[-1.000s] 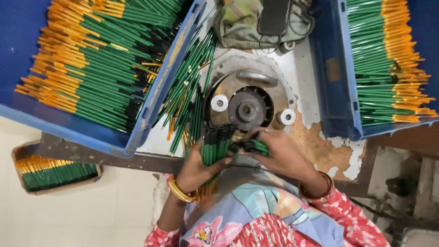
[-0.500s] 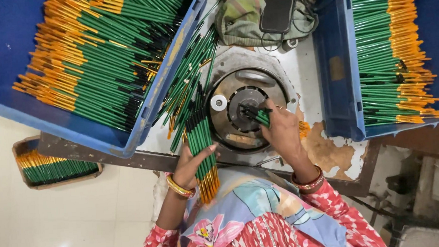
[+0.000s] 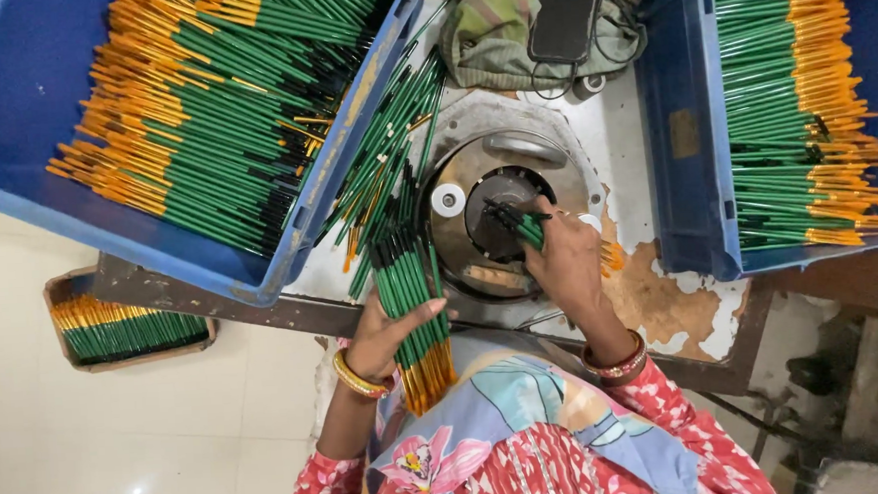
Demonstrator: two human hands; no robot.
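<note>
My left hand (image 3: 388,332) grips a bundle of green pens with orange ends (image 3: 410,299), held upright near the table's front edge. My right hand (image 3: 563,261) holds a few green pens (image 3: 524,226) and presses their dark tips against the round dark hub (image 3: 502,214) of a metal disc machine (image 3: 477,200). A loose heap of green pens (image 3: 389,159) lies on the table left of the machine.
A blue crate (image 3: 343,132) at the left is full of green and orange pens. Another blue crate (image 3: 688,134) at the right holds neatly stacked pens. A small wooden tray of pens (image 3: 128,328) sits on the floor. A green cloth bag and dark device (image 3: 547,21) lie behind the machine.
My right hand left the bundle and moved up to the machine's hub with a few pens. My left hand keeps holding the bundle, now more upright.
</note>
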